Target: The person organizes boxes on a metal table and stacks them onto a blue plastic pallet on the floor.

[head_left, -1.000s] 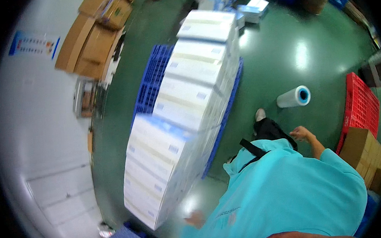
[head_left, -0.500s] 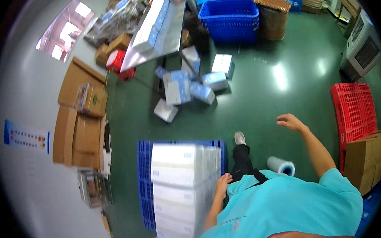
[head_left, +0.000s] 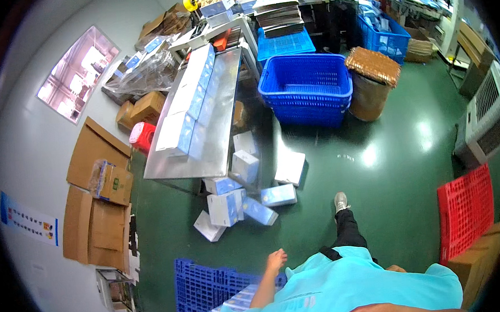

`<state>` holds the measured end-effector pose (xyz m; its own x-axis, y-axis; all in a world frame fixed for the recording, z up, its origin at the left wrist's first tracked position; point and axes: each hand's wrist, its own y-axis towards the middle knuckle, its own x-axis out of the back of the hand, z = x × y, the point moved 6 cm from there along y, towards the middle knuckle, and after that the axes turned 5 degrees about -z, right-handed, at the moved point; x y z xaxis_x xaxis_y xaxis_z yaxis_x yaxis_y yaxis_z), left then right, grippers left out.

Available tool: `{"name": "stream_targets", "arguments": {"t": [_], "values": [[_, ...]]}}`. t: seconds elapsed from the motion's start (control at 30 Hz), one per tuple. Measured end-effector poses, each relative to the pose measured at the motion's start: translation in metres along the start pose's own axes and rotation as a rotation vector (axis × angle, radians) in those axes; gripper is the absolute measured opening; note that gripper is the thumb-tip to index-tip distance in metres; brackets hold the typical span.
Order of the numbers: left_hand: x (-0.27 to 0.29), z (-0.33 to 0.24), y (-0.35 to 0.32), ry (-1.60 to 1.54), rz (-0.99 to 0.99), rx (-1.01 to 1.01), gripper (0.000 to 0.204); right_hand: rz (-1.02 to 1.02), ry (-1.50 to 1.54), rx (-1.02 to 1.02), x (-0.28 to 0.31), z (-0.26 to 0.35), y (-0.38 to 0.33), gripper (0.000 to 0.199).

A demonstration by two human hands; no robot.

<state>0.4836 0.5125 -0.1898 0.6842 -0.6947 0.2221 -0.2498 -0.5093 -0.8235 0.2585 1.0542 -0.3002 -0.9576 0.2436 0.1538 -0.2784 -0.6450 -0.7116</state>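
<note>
My left hand [head_left: 276, 260] hangs in the air over the blue pallet's far edge, its fingers loosely apart and holding nothing. Below it are white-and-blue boxes [head_left: 241, 299] stacked on the blue pallet [head_left: 197, 288]. Only a small part of my right hand [head_left: 396, 268] shows beside my turquoise shirt; its fingers are hidden. Ahead, several white-and-blue boxes [head_left: 223, 208] lie tumbled on the green floor beside and partly under a metal table [head_left: 208, 166]. A row of similar boxes [head_left: 188, 111] stands on the tabletop.
A blue basket [head_left: 306, 102] and a brown bin [head_left: 371, 96] stand beyond the table. At the right are a red pallet [head_left: 465, 212], cardboard cartons [head_left: 484, 256] and a grey-white air cooler [head_left: 485, 115]. Flattened cardboard [head_left: 94, 158] leans on the left wall. Another person [head_left: 341, 7] stands far back.
I have stepped forward, so the table and scattered boxes are nearer and the stacked boxes have slid toward the lower edge. My right hand has dropped from its outstretched place to my side.
</note>
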Motion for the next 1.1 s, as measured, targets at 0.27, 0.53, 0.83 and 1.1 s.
{"name": "stream_targets", "arguments": {"t": [0.27,0.53,0.83,1.1], "values": [[-0.087,-0.102,0.000,0.105,0.000,-0.137,0.031,-0.308,-0.305,-0.128,0.353,0.358,0.193,0.021],[-0.077,-0.239,0.108,0.139,-0.342,-0.259,0.031,-0.531,0.112,0.296,0.531,0.664,0.334,0.018],[0.131,-0.540,0.188,-0.212,-0.991,-0.596,0.038,0.115,-0.499,-0.505,0.504,0.545,0.425,0.034],[0.328,-0.604,0.226,0.252,-1.306,-0.196,0.073,0.074,-1.132,0.390,0.474,0.826,0.673,0.029]]}}
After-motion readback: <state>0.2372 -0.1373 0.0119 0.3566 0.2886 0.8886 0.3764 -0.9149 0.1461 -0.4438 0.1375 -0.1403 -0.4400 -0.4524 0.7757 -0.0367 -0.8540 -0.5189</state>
